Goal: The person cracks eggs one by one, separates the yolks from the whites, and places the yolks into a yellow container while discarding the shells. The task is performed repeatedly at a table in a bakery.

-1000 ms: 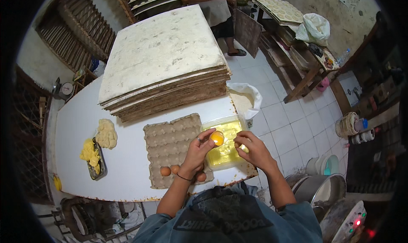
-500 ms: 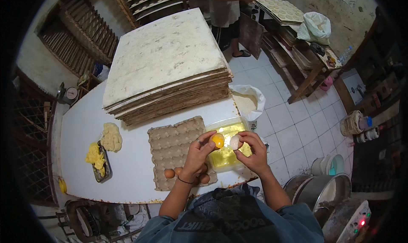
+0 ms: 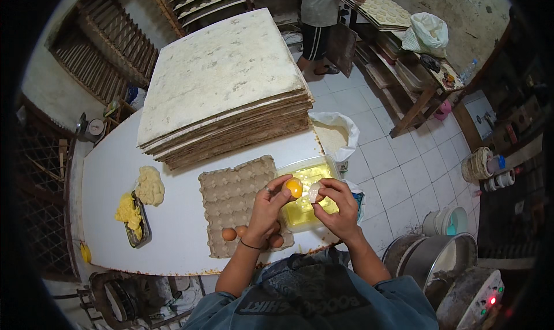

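My left hand (image 3: 266, 207) holds half an eggshell with an orange yolk (image 3: 294, 188) in it, above a clear plastic tub (image 3: 323, 163) of yellow liquid egg. My right hand (image 3: 339, 206) holds the other eggshell half (image 3: 315, 192) right beside it, also over the tub. Under my left wrist lies a grey cardboard egg tray (image 3: 231, 191) with three brown eggs (image 3: 229, 234) along its near edge. All of this rests on a white table (image 3: 109, 162).
A tall stack of square floured boards (image 3: 222, 81) fills the table's far side. A lump of dough (image 3: 150, 185) and a small tray of yellow pieces (image 3: 132, 217) lie at left. An open flour sack (image 3: 333, 135), buckets (image 3: 447, 220) and another person (image 3: 317, 15) stand on the right and beyond.
My right hand has closed in on the left one, bringing the two shell halves together over the tub. The view has shifted slightly.
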A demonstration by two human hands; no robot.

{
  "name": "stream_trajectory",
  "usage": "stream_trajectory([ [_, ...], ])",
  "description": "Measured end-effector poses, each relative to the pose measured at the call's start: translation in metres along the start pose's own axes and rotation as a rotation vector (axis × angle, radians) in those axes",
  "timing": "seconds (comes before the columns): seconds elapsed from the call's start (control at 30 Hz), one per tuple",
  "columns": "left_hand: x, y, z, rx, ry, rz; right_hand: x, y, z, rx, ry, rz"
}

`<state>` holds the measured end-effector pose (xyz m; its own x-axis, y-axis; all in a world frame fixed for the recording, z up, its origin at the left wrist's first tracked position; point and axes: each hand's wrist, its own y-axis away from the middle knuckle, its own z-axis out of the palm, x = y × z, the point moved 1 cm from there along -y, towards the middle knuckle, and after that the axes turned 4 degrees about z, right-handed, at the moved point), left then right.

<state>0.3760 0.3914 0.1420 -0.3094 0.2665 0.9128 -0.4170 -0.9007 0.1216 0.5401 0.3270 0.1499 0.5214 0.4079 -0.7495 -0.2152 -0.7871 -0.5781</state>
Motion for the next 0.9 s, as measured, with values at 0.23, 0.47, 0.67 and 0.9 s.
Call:
stream_trajectory([
  [0.23,0.001,0.0,-0.004,0.019,-0.043,-0.011,0.0,0.001,0.001,0.0,-0.023,0.035],
  [0.47,0.001,0.0,-0.007,-0.009,-0.047,-0.013,0.001,-0.001,0.003,0.004,-0.021,0.007],
  [0.67,0.001,0.002,-0.005,-0.008,-0.081,-0.049,-0.002,-0.004,0.004,-0.015,-0.05,0.018],
  [0.9,0.003,0.002,-0.006,-0.017,-0.062,-0.029,-0.002,-0.011,0.003,0.007,-0.051,-0.001],
])
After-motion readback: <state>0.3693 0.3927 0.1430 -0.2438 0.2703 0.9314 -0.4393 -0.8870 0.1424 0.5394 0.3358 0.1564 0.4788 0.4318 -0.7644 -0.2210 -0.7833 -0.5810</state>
